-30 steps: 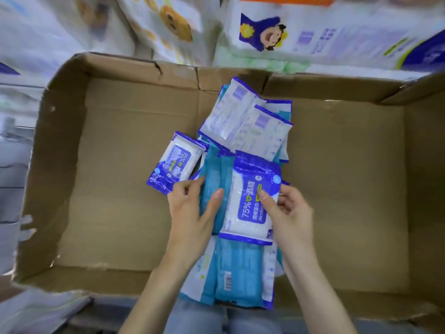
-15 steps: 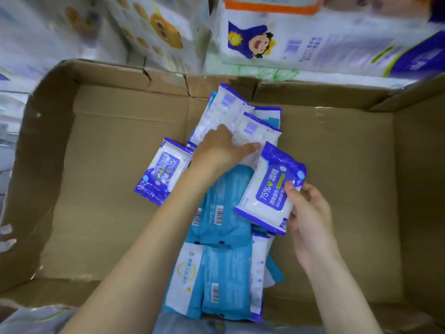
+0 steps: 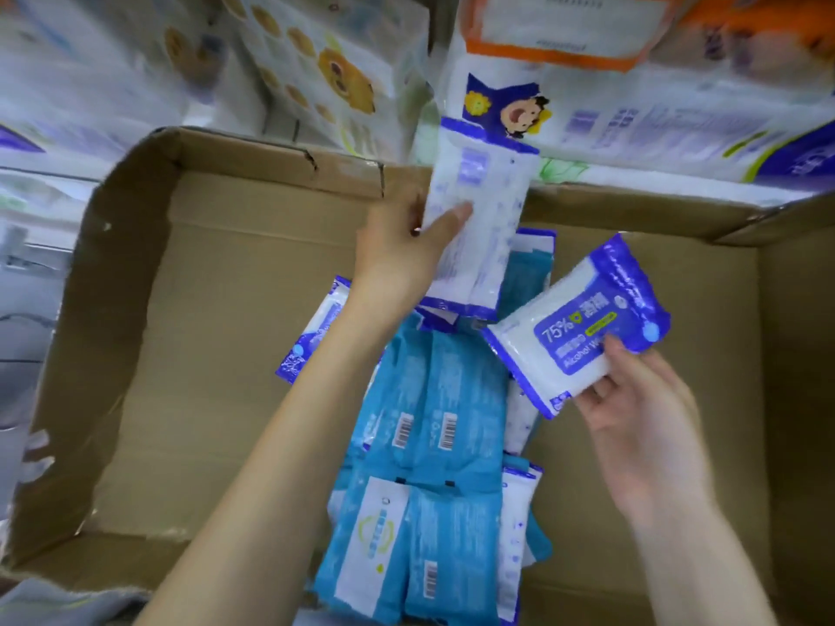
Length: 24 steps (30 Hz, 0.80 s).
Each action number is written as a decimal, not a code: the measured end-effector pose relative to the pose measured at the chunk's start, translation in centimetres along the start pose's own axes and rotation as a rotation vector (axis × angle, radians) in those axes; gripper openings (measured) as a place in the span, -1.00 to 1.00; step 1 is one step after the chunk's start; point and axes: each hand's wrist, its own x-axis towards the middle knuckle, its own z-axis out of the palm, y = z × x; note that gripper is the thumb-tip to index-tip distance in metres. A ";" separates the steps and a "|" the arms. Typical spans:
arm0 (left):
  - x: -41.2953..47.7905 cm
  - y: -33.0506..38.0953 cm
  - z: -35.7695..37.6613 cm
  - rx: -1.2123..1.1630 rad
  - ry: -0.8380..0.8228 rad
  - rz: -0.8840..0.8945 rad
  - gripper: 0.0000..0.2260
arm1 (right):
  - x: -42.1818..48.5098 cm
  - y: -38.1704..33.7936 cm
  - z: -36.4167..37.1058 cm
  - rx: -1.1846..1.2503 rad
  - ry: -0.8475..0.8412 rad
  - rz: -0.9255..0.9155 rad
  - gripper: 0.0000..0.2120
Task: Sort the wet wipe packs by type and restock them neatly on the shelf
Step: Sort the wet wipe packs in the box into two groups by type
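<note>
Well, our left hand pinched white packs above the far wall of the box; our right hand gripped an alcohol pack over the box. That thumb-only pinch could drop one among the blue packs.

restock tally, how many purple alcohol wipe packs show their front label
2: one alcohol wipe pack in the right hand, a second pack in the cardboard box by the left forearm. Others may be flipped or buried.
</note>
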 end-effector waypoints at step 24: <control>8.2 -11.4 -19.9 -0.797 0.436 -0.596 -0.90 | 8.3 18.4 26.0 0.354 0.198 0.251 -0.80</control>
